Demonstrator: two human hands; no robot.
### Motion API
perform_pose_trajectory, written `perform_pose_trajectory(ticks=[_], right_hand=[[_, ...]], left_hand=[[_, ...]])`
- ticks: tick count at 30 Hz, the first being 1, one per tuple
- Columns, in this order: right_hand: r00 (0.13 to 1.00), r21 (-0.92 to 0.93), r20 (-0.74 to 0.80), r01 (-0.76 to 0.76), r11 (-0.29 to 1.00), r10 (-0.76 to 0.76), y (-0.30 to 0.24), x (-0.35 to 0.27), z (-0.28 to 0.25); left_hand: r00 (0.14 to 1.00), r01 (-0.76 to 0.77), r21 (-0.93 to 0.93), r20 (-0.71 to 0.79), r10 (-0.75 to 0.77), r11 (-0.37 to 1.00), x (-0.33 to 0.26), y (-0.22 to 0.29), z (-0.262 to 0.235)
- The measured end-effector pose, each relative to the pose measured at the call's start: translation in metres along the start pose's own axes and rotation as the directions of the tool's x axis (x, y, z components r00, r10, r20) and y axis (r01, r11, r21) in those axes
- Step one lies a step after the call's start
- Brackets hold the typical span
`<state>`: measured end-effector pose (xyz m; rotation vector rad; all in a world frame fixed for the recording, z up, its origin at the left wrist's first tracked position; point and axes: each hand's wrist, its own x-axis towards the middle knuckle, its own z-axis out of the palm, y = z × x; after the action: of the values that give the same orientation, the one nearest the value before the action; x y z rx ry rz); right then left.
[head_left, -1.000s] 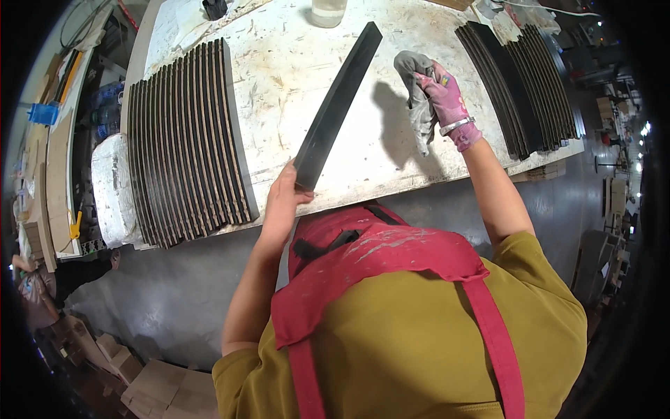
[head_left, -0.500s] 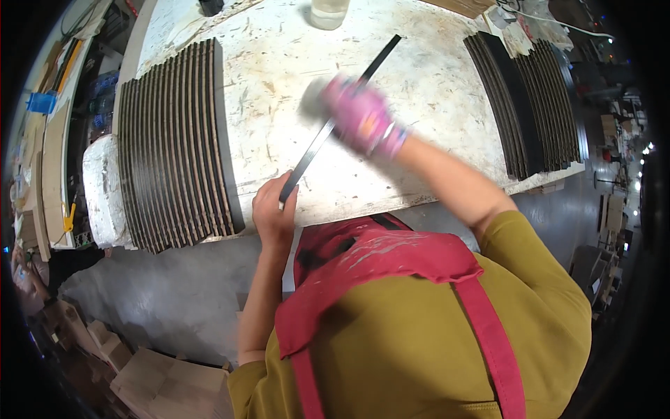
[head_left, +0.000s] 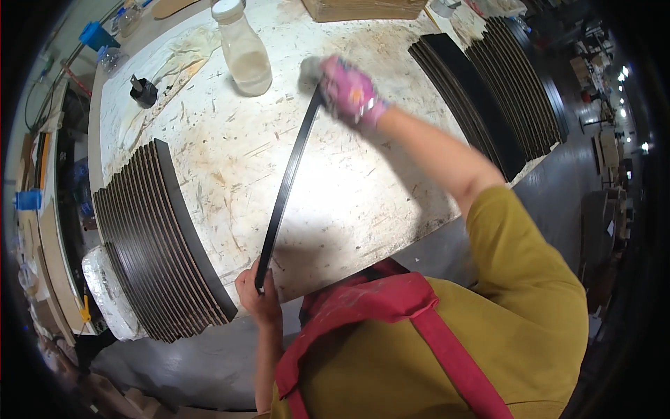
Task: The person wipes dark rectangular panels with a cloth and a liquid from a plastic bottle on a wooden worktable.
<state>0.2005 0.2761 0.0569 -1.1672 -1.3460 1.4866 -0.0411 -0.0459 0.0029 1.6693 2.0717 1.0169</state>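
A long, narrow black strip (head_left: 288,185) slants over the white worktable (head_left: 230,150). Its near end is pinched in my bare left hand (head_left: 258,292), close to the table's front edge. My right hand (head_left: 349,91), in a pink patterned glove, is closed at the strip's far end. A blurred grey wad (head_left: 312,72), perhaps a cloth or sponge, shows at its fingers and covers the strip's tip. To the left stands a row of similar black strips (head_left: 164,244), packed side by side. Another set of black strips (head_left: 513,91) lies at the right.
Behind the strip stands a clear bottle (head_left: 248,63) of cloudy liquid with a white lid. A small black pot (head_left: 144,92) with a tool in it and a crumpled cloth (head_left: 183,57) sit at the back left. A cardboard box (head_left: 366,8) is at the back edge.
My right hand has slid along the strip from its middle to the far end. The strip has swung more upright, my left hand is lower in view, and the view itself has shifted.
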Motion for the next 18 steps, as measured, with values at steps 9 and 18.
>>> perform_pose_trajectory(ticks=[9,18], right_hand=[[0.970,-0.495,-0.043,0.189,0.848,-0.241,-0.012,-0.027,-0.028],[0.798,-0.777,0.557,0.598,0.198,-0.228,0.011,-0.107,0.141]], left_hand=[[0.761,0.644,-0.635,0.474,-0.442,0.427,0.027,0.029,-0.027],[0.702,0.697,-0.685,0.588,-0.402,0.214,0.021,0.019,-0.027]])
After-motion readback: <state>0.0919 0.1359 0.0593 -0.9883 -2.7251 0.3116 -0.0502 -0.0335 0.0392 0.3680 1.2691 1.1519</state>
